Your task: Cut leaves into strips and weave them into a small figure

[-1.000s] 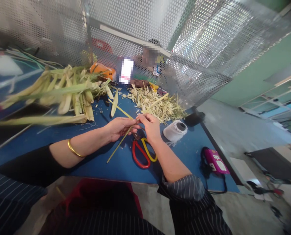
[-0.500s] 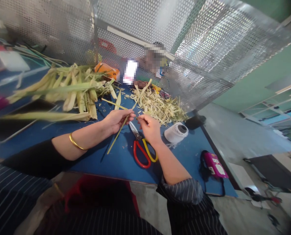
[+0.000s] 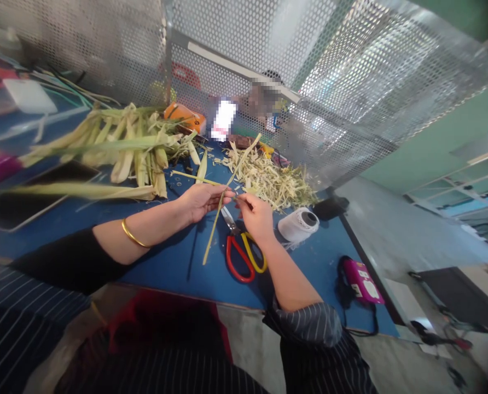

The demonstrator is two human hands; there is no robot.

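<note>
The crossed green strips point(image 3: 211, 235) are held above the middle of the desk point(image 3: 166, 262), pinched between the left hand's point(image 3: 203, 202) thumb and fingers. The right hand's point(image 3: 257, 216) fingertips are pinched together just beside, seemingly on a thin strip end. Below lie the scissors point(image 3: 233, 225), handles toward the near edge; the white spool point(image 3: 296, 225) stands toward the right edge, pale shavings point(image 3: 268, 180) toward the far edge.

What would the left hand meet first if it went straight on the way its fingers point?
Probably the fingertips of the right hand, just beyond the left hand and the pale green strip it holds, though how the two hands line up in depth is unclear.
</note>
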